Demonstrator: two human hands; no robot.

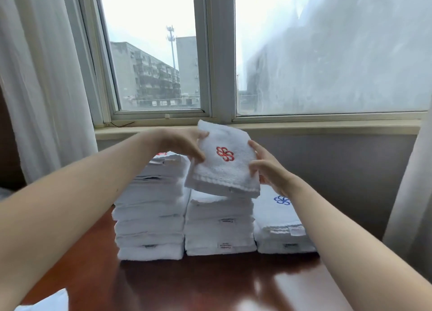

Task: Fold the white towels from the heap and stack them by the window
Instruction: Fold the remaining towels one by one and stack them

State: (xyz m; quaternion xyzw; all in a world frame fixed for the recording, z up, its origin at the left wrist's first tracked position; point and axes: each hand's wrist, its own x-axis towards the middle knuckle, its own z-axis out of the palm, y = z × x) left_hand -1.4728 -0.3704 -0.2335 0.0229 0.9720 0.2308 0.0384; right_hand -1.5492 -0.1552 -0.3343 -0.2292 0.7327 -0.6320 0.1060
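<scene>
window [149,53], 2 hands [184,144] gripping folded towel [224,168]

On the table [210,287], a left stack [149,217], middle stack [219,228] and right stack [278,217] line its far edge, a towel [222,170] above the middle.

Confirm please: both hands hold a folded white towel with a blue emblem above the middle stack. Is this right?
No. The head view shows the emblem on the folded towel is red, not blue. The left hand and the right hand do hold it above the middle stack. A blue emblem lies on the right stack.
</scene>
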